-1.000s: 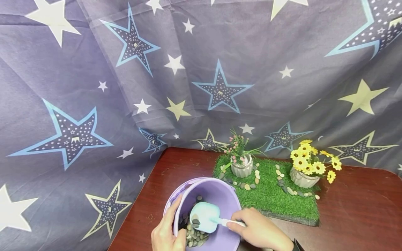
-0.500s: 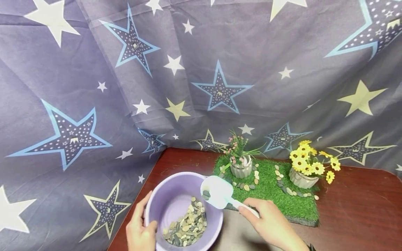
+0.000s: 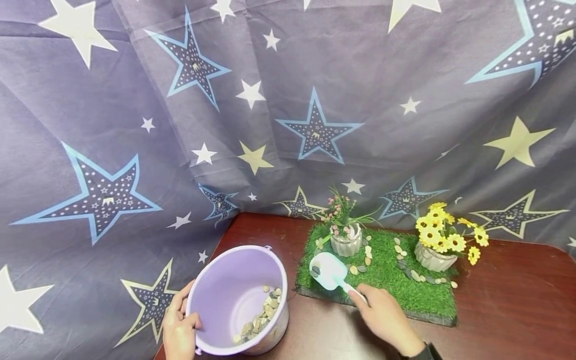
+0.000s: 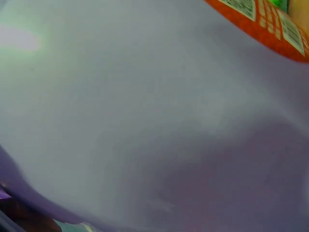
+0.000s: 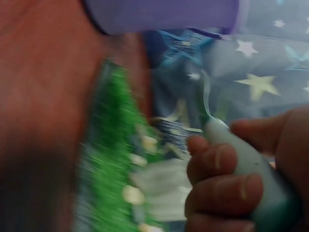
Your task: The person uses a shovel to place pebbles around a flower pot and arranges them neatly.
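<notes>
While the left hand [image 3: 179, 327] gripped the near-left rim of the purple bucket [image 3: 237, 299], the right hand [image 3: 382, 316], fingers curled round the handle, needed to keep the scoop [image 3: 330, 271] level (few pebbles aboard) over the grass mat's [image 3: 382, 280] near-left edge, tipping gently.

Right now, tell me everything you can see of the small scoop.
The scoop is pale mint plastic by its look, with a broad rounded bowl and a slim handle. The right hand grips the handle, fingers curled round it, as the right wrist view shows. The bowl is held over the near left corner of the grass mat, in front of the pot of pink flowers. A few dark pebbles lie in the bowl.
</notes>
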Tool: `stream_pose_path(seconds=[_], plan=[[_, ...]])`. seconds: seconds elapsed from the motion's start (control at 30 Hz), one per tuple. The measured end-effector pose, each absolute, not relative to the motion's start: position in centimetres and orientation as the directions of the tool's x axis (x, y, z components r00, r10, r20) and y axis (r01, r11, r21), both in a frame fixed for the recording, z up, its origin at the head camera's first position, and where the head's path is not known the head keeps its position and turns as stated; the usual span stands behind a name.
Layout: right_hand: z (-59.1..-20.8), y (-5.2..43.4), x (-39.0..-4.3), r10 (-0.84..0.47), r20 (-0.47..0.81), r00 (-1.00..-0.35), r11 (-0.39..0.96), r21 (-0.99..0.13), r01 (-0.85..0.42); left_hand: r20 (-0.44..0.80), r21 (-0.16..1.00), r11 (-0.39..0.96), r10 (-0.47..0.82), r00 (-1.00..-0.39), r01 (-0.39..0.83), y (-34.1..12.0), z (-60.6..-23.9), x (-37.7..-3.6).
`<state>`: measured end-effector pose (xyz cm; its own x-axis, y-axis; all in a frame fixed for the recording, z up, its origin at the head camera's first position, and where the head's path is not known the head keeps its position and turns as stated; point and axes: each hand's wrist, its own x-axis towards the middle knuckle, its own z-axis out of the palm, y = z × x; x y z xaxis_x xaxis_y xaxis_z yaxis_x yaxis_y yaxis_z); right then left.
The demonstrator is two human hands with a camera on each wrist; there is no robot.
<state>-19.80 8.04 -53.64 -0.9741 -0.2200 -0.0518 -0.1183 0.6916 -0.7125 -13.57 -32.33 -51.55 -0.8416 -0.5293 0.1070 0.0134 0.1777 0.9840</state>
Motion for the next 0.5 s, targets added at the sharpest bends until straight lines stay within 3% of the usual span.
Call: stream_pose_path(seconds=[0.2, 0.5], plan=[[-57.4, 4.9, -21.9, -0.238, -0.021, -0.971, 0.708, -0.688, -0.159, 0.110, 0.987, 0.156, -0.526, -0.843, 0.032, -32.2, -51.5, -13.5], [-58.2, 1.1, -26.4, -0.182, 0.088, -0.979, 0.713, -0.674, -0.193, 0.111, 0.989, 0.141, -0.516, -0.850, 0.044, -32.3, -51.7, -13.5]])
